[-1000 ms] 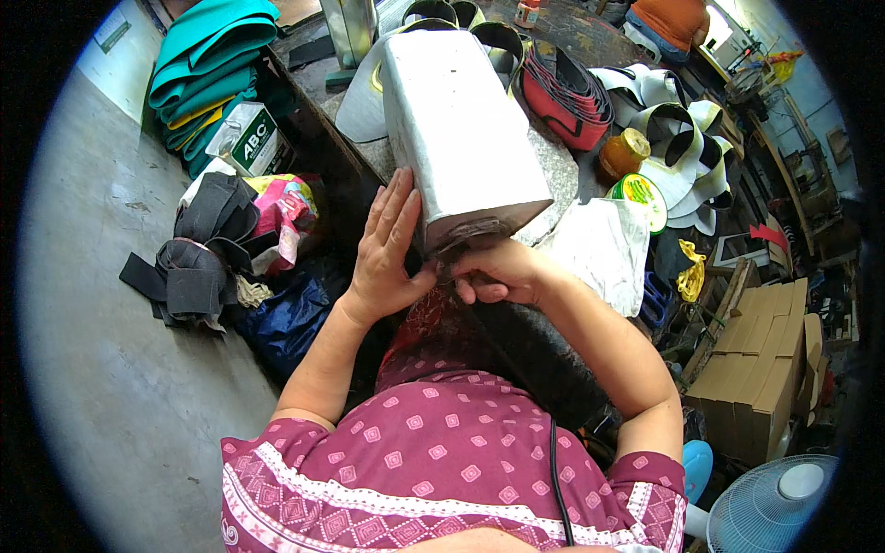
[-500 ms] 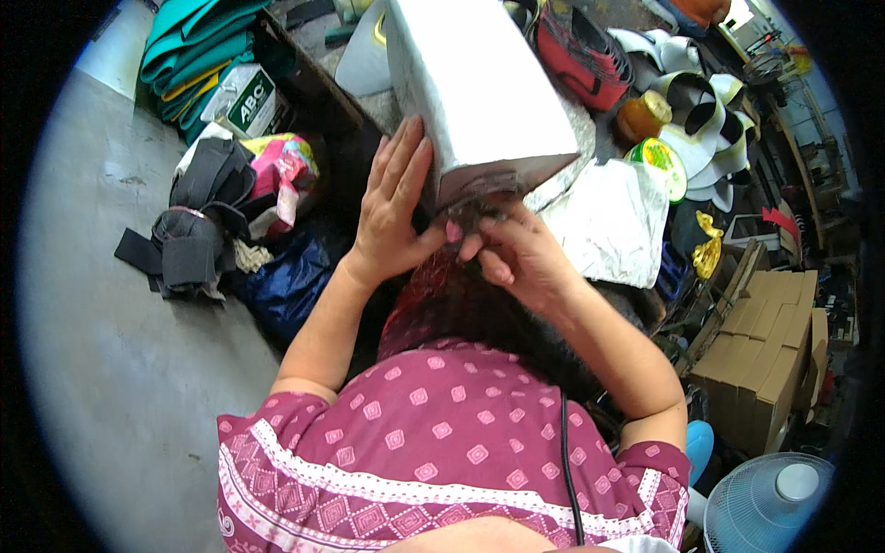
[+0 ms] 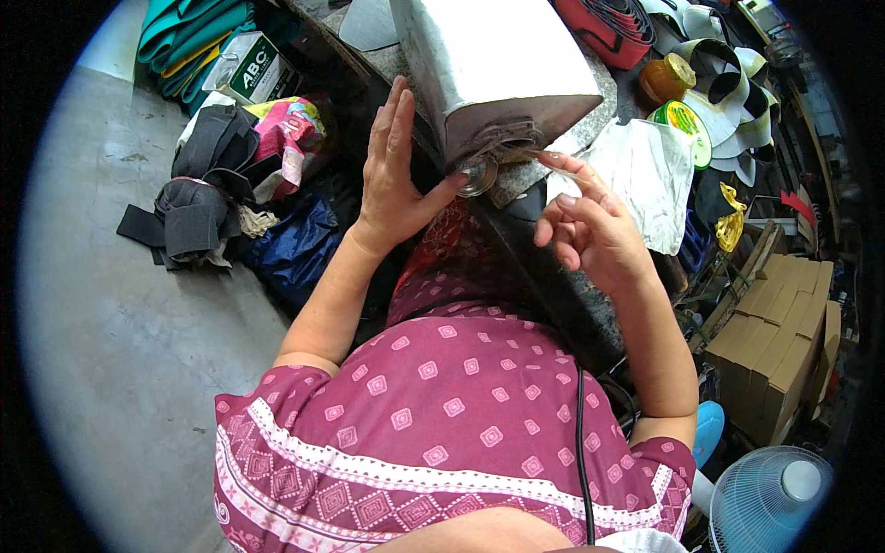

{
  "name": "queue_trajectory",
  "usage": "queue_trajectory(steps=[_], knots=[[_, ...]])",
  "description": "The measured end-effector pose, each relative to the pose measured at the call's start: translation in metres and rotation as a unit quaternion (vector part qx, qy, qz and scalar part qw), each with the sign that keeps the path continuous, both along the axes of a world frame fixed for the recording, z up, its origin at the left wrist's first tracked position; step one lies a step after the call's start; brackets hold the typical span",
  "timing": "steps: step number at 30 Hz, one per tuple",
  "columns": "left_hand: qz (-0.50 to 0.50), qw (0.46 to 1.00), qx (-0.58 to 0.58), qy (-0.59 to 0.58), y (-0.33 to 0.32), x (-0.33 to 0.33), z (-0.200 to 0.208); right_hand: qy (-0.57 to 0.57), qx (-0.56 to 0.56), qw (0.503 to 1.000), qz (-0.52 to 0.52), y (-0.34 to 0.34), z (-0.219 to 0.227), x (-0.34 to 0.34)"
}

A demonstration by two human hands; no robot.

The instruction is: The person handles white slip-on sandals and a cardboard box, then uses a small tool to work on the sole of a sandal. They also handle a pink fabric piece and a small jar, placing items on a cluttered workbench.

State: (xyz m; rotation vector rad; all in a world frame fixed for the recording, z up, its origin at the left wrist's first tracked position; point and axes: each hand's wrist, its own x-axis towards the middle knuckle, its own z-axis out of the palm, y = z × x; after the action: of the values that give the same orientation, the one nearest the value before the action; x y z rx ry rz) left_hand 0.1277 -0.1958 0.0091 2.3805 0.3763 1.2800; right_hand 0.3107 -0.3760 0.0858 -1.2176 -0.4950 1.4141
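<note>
A large silver metal box-shaped piece (image 3: 493,55) stands before me. Below its near end is a small round, shiny, clear-looking ring (image 3: 478,175), beside dark wire-like parts. My left hand (image 3: 392,198) is upright along the piece's left side, fingers stretched and thumb tip touching the ring. To the right, my right hand (image 3: 595,217) is half curled. A thin brownish strand (image 3: 542,162) runs from the near end of the piece to its fingers; the exact grip on it is hard to make out.
A white cloth (image 3: 636,184), a green-lidded round tub (image 3: 682,134) and an amber jar (image 3: 666,78) lie right of the worktop. Dark strips (image 3: 198,203) and a blue bag (image 3: 295,244) are at left. A cardboard stack (image 3: 770,341) and fan (image 3: 770,498) stand at right.
My right hand has drawn away to the right from the near end of the metal piece, uncovering the round ring. My left fingers have straightened upward, its thumb still at the ring.
</note>
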Motion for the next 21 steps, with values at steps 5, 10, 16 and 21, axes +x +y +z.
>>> queue_trajectory(steps=[5,10,16,21], knots=[[0.001,1.000,-0.005,0.014,-0.004,-0.005,0.000,-0.259,0.073,0.963,-0.011,-0.009,0.008,0.011],[0.004,1.000,0.009,-0.001,-0.007,-0.001,0.001,-0.406,0.197,0.886,-0.104,-0.016,0.026,0.036],[0.007,1.000,0.029,-0.004,-0.008,-0.001,0.005,-0.444,0.172,0.859,-0.186,-0.024,0.054,0.074],[0.010,0.999,0.048,-0.008,-0.011,-0.002,0.008,-0.599,0.137,0.776,-0.139,0.004,0.038,0.097]])
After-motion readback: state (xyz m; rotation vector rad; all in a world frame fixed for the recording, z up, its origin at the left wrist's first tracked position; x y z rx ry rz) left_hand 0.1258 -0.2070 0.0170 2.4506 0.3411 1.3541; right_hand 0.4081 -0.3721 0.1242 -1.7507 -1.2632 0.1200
